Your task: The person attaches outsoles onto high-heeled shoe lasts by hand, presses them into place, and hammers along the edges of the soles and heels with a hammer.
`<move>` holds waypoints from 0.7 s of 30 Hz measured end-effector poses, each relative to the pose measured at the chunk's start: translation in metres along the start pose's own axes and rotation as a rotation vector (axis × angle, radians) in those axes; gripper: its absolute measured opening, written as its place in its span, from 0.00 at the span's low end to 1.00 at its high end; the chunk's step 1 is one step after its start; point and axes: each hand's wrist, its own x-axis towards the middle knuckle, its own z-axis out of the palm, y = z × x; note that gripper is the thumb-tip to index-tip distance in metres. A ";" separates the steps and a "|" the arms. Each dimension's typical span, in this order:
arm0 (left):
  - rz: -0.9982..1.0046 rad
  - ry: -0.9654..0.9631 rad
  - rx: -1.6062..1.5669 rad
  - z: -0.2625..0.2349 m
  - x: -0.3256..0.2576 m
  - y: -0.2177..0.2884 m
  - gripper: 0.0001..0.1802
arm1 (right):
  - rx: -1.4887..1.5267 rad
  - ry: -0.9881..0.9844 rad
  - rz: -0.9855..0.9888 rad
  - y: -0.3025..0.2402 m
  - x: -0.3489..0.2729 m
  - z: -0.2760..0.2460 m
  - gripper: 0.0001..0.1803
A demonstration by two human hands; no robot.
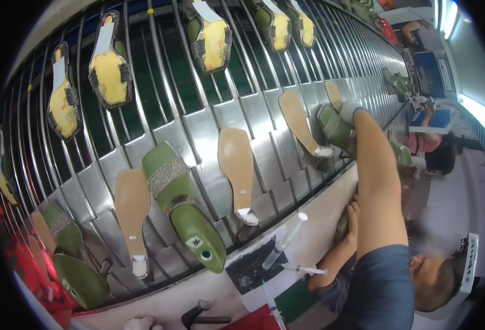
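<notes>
At the lower edge, a small part of what looks like my left hand (139, 323) shows in a white glove. Its fingers are mostly cut off by the frame, and I cannot tell whether they hold anything. My right hand is out of view. Closest to the glove lies a hammer (212, 320) on the pale ledge. Beyond the ledge, on overlapping metal plates, rests a green shoe (168, 165) with a glittery strap. Tan sole-shaped pieces (132, 201) with white ends lie on either side of it. Another green shoe (80, 269) sits farther left.
Several syringes (280, 250) lie around a dark patch on the ledge (330, 206). A co-worker's arm (377, 187) crosses the right side, its white-gloved hand at a green shoe (330, 122). Along the far metal rods, several shoes (110, 77) show yellow undersides.
</notes>
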 end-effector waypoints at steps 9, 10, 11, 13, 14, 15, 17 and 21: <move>-0.120 -0.068 0.078 -0.011 0.011 0.012 0.11 | 0.705 0.729 0.352 -0.037 0.023 -0.079 0.23; -0.129 -0.066 0.085 -0.014 0.010 0.016 0.11 | 1.038 0.643 0.325 -0.062 0.019 -0.111 0.28; -0.153 -0.073 0.092 -0.017 0.009 0.020 0.10 | 1.265 0.597 0.287 -0.097 0.008 -0.143 0.34; -0.163 -0.071 0.085 -0.014 0.011 0.019 0.09 | 0.856 0.670 0.142 -0.117 0.018 -0.184 0.45; -0.156 -0.064 0.076 -0.012 0.012 0.017 0.09 | 0.796 0.686 0.004 -0.121 0.032 -0.191 0.46; -0.157 -0.059 0.071 -0.013 0.011 0.016 0.08 | 0.724 0.639 -0.016 -0.132 0.043 -0.199 0.47; -0.145 -0.049 0.080 -0.010 0.010 0.013 0.08 | 0.619 0.574 0.042 -0.148 0.055 -0.209 0.47; -0.121 -0.013 0.096 -0.012 0.008 0.014 0.07 | 0.639 0.620 0.146 -0.163 0.035 -0.206 0.46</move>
